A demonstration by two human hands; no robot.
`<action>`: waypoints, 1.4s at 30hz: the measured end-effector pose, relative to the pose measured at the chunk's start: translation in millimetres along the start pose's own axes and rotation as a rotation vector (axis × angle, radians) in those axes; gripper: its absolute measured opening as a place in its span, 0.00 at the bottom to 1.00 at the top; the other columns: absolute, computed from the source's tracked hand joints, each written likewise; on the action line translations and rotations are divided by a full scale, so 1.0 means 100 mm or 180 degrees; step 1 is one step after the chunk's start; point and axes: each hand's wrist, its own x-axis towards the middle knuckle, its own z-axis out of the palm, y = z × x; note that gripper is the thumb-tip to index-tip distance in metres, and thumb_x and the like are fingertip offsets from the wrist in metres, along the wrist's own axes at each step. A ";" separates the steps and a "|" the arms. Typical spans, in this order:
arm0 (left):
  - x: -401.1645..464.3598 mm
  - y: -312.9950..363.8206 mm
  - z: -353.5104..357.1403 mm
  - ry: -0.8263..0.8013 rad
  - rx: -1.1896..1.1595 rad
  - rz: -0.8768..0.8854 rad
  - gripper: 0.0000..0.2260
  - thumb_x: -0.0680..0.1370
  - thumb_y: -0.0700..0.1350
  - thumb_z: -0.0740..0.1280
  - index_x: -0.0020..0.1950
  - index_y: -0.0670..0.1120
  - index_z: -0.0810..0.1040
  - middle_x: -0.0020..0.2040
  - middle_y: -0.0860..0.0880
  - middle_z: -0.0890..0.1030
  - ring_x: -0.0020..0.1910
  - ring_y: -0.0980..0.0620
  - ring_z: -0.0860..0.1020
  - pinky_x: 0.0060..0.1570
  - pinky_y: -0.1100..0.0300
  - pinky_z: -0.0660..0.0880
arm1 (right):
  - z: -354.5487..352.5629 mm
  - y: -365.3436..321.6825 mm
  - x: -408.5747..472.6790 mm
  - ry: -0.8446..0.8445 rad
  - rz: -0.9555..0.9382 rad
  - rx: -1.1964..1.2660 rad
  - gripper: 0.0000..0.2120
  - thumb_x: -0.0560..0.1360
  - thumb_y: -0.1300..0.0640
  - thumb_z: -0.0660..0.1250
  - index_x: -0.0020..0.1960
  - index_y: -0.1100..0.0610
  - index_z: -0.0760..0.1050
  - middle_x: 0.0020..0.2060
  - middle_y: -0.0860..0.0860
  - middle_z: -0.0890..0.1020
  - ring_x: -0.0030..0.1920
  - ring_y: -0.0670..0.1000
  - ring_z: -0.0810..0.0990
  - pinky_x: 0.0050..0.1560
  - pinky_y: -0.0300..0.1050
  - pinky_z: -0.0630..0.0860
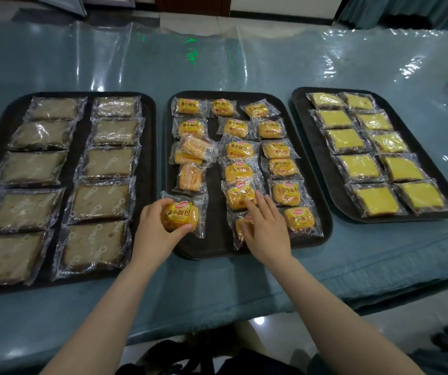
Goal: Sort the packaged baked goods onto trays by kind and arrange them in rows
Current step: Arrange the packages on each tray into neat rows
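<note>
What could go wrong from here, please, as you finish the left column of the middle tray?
The bun packet gripped by the left hand overhangs the middle tray at its near-left edge; set down there, it might slip onto the table. One packet in that column lies tilted across another, so the row may stay crooked. The right hand rests on the near packets and could nudge them.

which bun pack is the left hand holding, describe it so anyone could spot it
Of three dark trays, take the middle tray, filled with small orange bun packs. Go to its near left corner, where the left hand grips one bun pack. It is the only pack overhanging the tray's left edge, and the nearest in the left column.
</note>
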 end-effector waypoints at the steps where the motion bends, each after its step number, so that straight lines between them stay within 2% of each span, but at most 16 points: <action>1: 0.02 0.01 -0.01 0.0031 0.0014 -0.0026 0.30 0.66 0.49 0.78 0.64 0.54 0.69 0.57 0.52 0.67 0.52 0.55 0.71 0.53 0.61 0.68 | 0.00 -0.01 0.11 -0.0076 -0.0071 -0.0014 0.26 0.80 0.44 0.56 0.76 0.45 0.55 0.78 0.48 0.51 0.77 0.52 0.45 0.72 0.50 0.47; 7: 0.09 0.08 -0.05 0.0296 0.0080 -0.0119 0.29 0.65 0.48 0.79 0.63 0.53 0.71 0.57 0.51 0.69 0.52 0.54 0.72 0.53 0.61 0.68 | 0.10 0.01 0.62 -0.0728 -0.0523 -0.0174 0.30 0.79 0.39 0.53 0.77 0.41 0.45 0.78 0.49 0.41 0.74 0.54 0.32 0.71 0.53 0.35; 9: 0.11 0.09 -0.04 0.0336 0.0132 -0.0146 0.29 0.65 0.48 0.79 0.63 0.53 0.71 0.57 0.51 0.69 0.51 0.54 0.72 0.53 0.60 0.68 | 0.16 0.03 0.66 -0.0875 -0.0545 -0.0171 0.30 0.79 0.38 0.51 0.77 0.41 0.42 0.78 0.49 0.40 0.75 0.54 0.33 0.71 0.53 0.36; 12: 0.14 0.11 0.01 0.0383 0.0176 -0.0206 0.29 0.65 0.49 0.78 0.63 0.53 0.71 0.57 0.51 0.69 0.51 0.54 0.72 0.53 0.59 0.69 | 0.19 0.07 0.61 -0.0774 -0.0361 -0.0204 0.31 0.79 0.38 0.50 0.77 0.42 0.42 0.78 0.49 0.43 0.76 0.56 0.39 0.72 0.53 0.41; 15: 0.19 0.11 0.07 0.0385 0.0188 -0.0252 0.30 0.65 0.49 0.78 0.64 0.53 0.70 0.58 0.50 0.69 0.52 0.54 0.72 0.55 0.58 0.70 | 0.17 0.12 0.56 -0.0822 -0.0265 -0.0153 0.30 0.79 0.36 0.49 0.77 0.41 0.42 0.78 0.48 0.44 0.77 0.57 0.40 0.73 0.54 0.44; 17: 0.22 0.12 0.11 0.0397 0.0183 -0.0292 0.30 0.65 0.50 0.78 0.63 0.54 0.70 0.58 0.51 0.68 0.52 0.54 0.72 0.54 0.59 0.70 | 0.11 0.12 0.59 -0.0775 -0.0301 -0.0074 0.30 0.78 0.36 0.48 0.77 0.41 0.44 0.78 0.48 0.45 0.77 0.57 0.40 0.72 0.54 0.44; 19: 0.25 0.13 0.14 0.0446 0.0205 -0.0309 0.30 0.65 0.50 0.78 0.63 0.55 0.70 0.57 0.52 0.68 0.51 0.55 0.72 0.52 0.61 0.69 | 0.03 0.09 0.69 -0.0545 -0.0356 0.0080 0.28 0.79 0.37 0.49 0.76 0.43 0.51 0.78 0.49 0.49 0.77 0.57 0.42 0.72 0.53 0.44; 23: 0.33 0.13 0.19 0.0486 0.0305 -0.0384 0.31 0.65 0.50 0.78 0.64 0.55 0.69 0.58 0.54 0.67 0.51 0.57 0.70 0.48 0.66 0.66 | -0.09 -0.04 1.00 -0.0217 -0.0532 0.0409 0.23 0.79 0.46 0.59 0.72 0.51 0.66 0.75 0.52 0.61 0.76 0.55 0.53 0.72 0.47 0.48; 28: 0.30 0.16 0.34 0.0037 0.0594 -0.0469 0.34 0.66 0.54 0.77 0.68 0.56 0.66 0.59 0.56 0.64 0.52 0.59 0.68 0.51 0.63 0.67 | -0.10 -0.16 1.44 -0.0453 -0.0630 0.0683 0.19 0.78 0.52 0.62 0.68 0.53 0.71 0.72 0.52 0.66 0.74 0.54 0.58 0.74 0.53 0.59; 30: 0.24 0.14 0.39 -0.0215 0.0789 -0.0393 0.30 0.68 0.57 0.74 0.68 0.58 0.67 0.56 0.59 0.63 0.53 0.59 0.68 0.52 0.64 0.66 | -0.09 -0.20 1.59 -0.0513 -0.0678 0.0729 0.18 0.78 0.53 0.62 0.67 0.52 0.72 0.72 0.51 0.66 0.74 0.54 0.58 0.73 0.54 0.59; 33: 0.17 0.09 0.40 -0.0425 0.0965 -0.0227 0.20 0.73 0.57 0.68 0.64 0.58 0.73 0.55 0.59 0.67 0.56 0.56 0.72 0.50 0.65 0.66 | -0.05 -0.26 1.76 -0.0430 -0.0880 0.0748 0.17 0.77 0.54 0.63 0.66 0.53 0.73 0.70 0.52 0.68 0.73 0.55 0.60 0.73 0.52 0.59; 35: 0.14 0.06 0.40 -0.0383 0.1015 -0.0252 0.17 0.75 0.58 0.66 0.63 0.56 0.76 0.60 0.56 0.68 0.61 0.53 0.70 0.57 0.63 0.67 | -0.02 -0.31 1.86 -0.0365 -0.1025 0.0720 0.17 0.77 0.55 0.64 0.65 0.54 0.74 0.70 0.54 0.69 0.72 0.55 0.61 0.73 0.52 0.59; 36: 0.13 0.06 0.42 -0.0288 0.1053 -0.0298 0.17 0.75 0.58 0.65 0.62 0.56 0.77 0.66 0.53 0.67 0.66 0.52 0.67 0.63 0.59 0.66 | -0.01 -0.35 1.91 -0.0337 -0.1080 0.0691 0.17 0.77 0.55 0.64 0.65 0.54 0.73 0.71 0.54 0.68 0.73 0.56 0.61 0.73 0.53 0.58; 38: 0.14 0.10 0.48 -0.0064 0.1214 -0.0254 0.17 0.78 0.58 0.60 0.64 0.55 0.76 0.75 0.51 0.60 0.73 0.51 0.58 0.70 0.56 0.56 | 0.03 -0.41 1.99 -0.0303 -0.1194 0.0683 0.19 0.76 0.55 0.65 0.66 0.54 0.72 0.71 0.54 0.68 0.73 0.57 0.61 0.73 0.54 0.58; 40: 0.17 0.18 0.61 -0.0023 0.1496 0.0036 0.19 0.79 0.56 0.59 0.69 0.53 0.71 0.77 0.50 0.57 0.76 0.51 0.51 0.71 0.58 0.46 | 0.07 -0.47 2.05 -0.0367 -0.1315 0.0736 0.20 0.77 0.53 0.65 0.68 0.54 0.71 0.71 0.53 0.68 0.73 0.56 0.61 0.72 0.53 0.59; 42: 0.19 0.24 0.78 -0.0208 0.1790 0.0095 0.24 0.80 0.57 0.55 0.75 0.52 0.61 0.78 0.50 0.52 0.75 0.54 0.43 0.70 0.58 0.36 | 0.12 -0.50 2.11 -0.0531 -0.1362 0.0748 0.22 0.77 0.51 0.64 0.70 0.52 0.69 0.71 0.52 0.67 0.73 0.55 0.61 0.72 0.53 0.60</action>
